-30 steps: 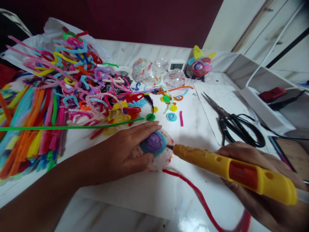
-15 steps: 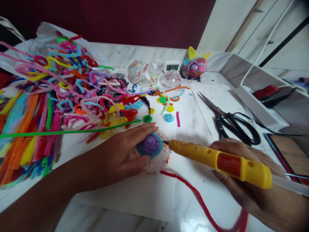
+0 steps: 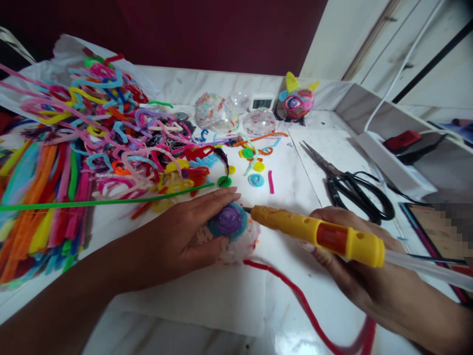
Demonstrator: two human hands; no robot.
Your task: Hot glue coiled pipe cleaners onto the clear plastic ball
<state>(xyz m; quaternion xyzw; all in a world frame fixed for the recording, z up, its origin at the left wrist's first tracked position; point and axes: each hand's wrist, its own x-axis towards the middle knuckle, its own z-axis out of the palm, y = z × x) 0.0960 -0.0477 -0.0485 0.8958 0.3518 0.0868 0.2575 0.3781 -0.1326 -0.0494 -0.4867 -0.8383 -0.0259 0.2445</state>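
Observation:
My left hand (image 3: 185, 236) is closed around a clear plastic ball (image 3: 244, 244) low on the white paper. On the ball sits a coiled pipe-cleaner disc (image 3: 227, 220), purple inside a blue ring, between my thumb and fingers. My right hand (image 3: 354, 276) grips a yellow glue gun (image 3: 318, 234) with a glue stick out of its back end. The gun's metal nozzle is at the right edge of the disc; whether it touches cannot be made out. A red pipe cleaner (image 3: 295, 291) runs from beside the ball toward the lower right.
Tangled pipe cleaners (image 3: 121, 118) and straight bundles (image 3: 48, 197) fill the left. Black-handled scissors (image 3: 354, 192) lie right. Behind are clear domes (image 3: 216, 116), a digital clock (image 3: 262, 102) and a decorated horned ball (image 3: 295, 101). Small coils, including a light-blue coil (image 3: 255, 180), lie mid-table.
My right hand has brought the glue gun left and slightly up, its nozzle staying by the disc's right edge. My left hand keeps its hold on the ball.

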